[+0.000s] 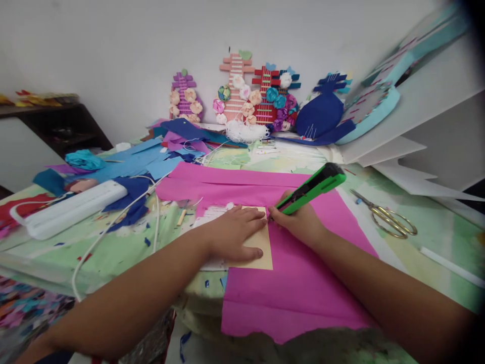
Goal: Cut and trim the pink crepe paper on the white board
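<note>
My left hand [238, 235] lies flat, fingers spread, on a cream card [263, 253]. The card rests on a large sheet of bright pink paper [295, 283], which hangs over the table's front edge. In my right hand [299, 220] is a green and black utility knife [310, 192], slanted with its tip down beside the card's upper right corner. Whether the blade touches the paper is hidden by my fingers. A white scrap [212, 215] with marks on it shows beyond my left wrist.
Gold-handled scissors [392, 217] lie at the right, near a white stick [450, 265]. A white power strip [76, 210] with a trailing cord sits left, by blue paper scraps [132, 162]. Flower-trimmed paper instruments [235, 91] lean on the wall behind white string [246, 132].
</note>
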The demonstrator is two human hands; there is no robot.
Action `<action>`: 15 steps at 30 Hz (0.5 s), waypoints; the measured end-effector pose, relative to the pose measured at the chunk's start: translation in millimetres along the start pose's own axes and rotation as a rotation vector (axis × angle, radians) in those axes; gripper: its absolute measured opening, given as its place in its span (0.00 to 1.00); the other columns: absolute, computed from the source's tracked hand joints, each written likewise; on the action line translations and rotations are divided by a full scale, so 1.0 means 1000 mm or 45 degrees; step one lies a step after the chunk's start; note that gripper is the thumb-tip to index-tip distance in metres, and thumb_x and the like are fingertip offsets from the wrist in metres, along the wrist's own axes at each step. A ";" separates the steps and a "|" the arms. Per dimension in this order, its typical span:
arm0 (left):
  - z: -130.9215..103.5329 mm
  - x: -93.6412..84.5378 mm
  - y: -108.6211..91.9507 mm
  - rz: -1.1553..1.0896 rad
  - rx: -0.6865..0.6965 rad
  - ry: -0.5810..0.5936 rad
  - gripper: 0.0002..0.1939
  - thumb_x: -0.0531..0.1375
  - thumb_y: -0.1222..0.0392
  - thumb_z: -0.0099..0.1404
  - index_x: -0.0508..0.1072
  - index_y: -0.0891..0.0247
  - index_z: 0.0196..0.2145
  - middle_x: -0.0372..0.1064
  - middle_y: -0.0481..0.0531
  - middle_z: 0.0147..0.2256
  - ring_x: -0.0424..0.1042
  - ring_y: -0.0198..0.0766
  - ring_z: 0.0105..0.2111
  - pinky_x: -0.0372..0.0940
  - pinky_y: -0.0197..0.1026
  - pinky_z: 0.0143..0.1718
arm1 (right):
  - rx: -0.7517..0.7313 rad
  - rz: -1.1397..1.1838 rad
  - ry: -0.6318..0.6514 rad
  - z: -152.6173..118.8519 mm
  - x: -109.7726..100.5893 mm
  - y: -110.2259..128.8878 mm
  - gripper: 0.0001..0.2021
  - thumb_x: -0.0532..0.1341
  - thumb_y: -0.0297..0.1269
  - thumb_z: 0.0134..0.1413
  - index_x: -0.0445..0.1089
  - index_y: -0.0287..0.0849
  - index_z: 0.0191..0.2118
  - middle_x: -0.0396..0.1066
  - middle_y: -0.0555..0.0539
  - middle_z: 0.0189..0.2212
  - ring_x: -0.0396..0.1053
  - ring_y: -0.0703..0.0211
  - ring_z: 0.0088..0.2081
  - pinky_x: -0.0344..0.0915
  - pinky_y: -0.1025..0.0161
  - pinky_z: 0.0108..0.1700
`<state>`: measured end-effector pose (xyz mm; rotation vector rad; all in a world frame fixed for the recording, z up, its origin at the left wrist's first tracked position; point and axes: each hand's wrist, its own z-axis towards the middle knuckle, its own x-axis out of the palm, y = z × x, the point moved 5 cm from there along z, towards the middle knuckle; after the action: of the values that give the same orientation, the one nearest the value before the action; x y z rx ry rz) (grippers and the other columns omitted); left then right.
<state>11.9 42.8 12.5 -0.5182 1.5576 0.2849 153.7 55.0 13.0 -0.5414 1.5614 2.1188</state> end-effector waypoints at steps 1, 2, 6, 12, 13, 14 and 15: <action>0.000 0.000 0.000 -0.005 0.007 -0.004 0.35 0.52 0.46 0.58 0.52 0.68 0.58 0.44 0.61 0.59 0.45 0.51 0.58 0.41 0.52 0.56 | -0.029 -0.015 0.006 -0.001 0.001 0.002 0.10 0.57 0.42 0.44 0.56 0.43 0.23 0.62 0.54 0.17 0.61 0.64 0.21 0.59 0.66 0.24; 0.000 -0.001 -0.001 -0.008 0.014 -0.005 0.35 0.52 0.46 0.57 0.53 0.69 0.57 0.44 0.62 0.59 0.45 0.51 0.57 0.42 0.52 0.56 | -0.060 -0.036 0.003 -0.001 0.002 0.004 0.10 0.57 0.41 0.44 0.56 0.43 0.23 0.61 0.54 0.17 0.61 0.64 0.21 0.58 0.66 0.24; 0.000 -0.003 -0.003 -0.013 0.012 0.010 0.35 0.53 0.48 0.57 0.52 0.69 0.58 0.45 0.62 0.59 0.45 0.51 0.57 0.42 0.53 0.56 | 0.004 -0.042 0.017 0.001 0.004 0.001 0.11 0.58 0.42 0.43 0.57 0.43 0.22 0.62 0.53 0.16 0.62 0.63 0.20 0.59 0.65 0.23; -0.001 0.000 -0.001 -0.014 -0.015 0.040 0.34 0.51 0.47 0.58 0.52 0.69 0.58 0.43 0.63 0.59 0.44 0.52 0.58 0.42 0.54 0.55 | 0.203 0.181 0.107 0.005 0.006 -0.014 0.13 0.59 0.47 0.43 0.63 0.41 0.23 0.68 0.49 0.17 0.67 0.60 0.21 0.64 0.64 0.24; -0.001 0.000 -0.001 -0.014 -0.010 0.040 0.34 0.51 0.47 0.58 0.52 0.69 0.58 0.43 0.63 0.59 0.44 0.52 0.58 0.41 0.54 0.55 | 0.195 0.179 0.099 0.005 0.005 -0.014 0.13 0.59 0.46 0.42 0.63 0.41 0.24 0.68 0.50 0.17 0.68 0.60 0.21 0.64 0.64 0.25; -0.001 0.001 -0.001 -0.014 -0.006 0.036 0.34 0.51 0.47 0.58 0.52 0.69 0.58 0.42 0.63 0.59 0.44 0.52 0.58 0.41 0.55 0.55 | 0.182 0.174 0.088 0.005 0.005 -0.014 0.13 0.59 0.46 0.42 0.63 0.41 0.24 0.68 0.50 0.17 0.67 0.60 0.21 0.64 0.64 0.25; 0.000 0.001 0.000 -0.015 -0.004 0.034 0.34 0.51 0.47 0.58 0.52 0.68 0.58 0.42 0.63 0.59 0.44 0.52 0.58 0.41 0.55 0.55 | 0.164 0.168 0.072 0.005 0.004 -0.014 0.12 0.59 0.46 0.42 0.62 0.41 0.24 0.68 0.50 0.17 0.67 0.60 0.21 0.63 0.64 0.25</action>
<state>11.7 42.3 11.7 -0.5353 1.5794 0.2727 158.1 63.8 1.1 -0.4697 1.7965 2.0956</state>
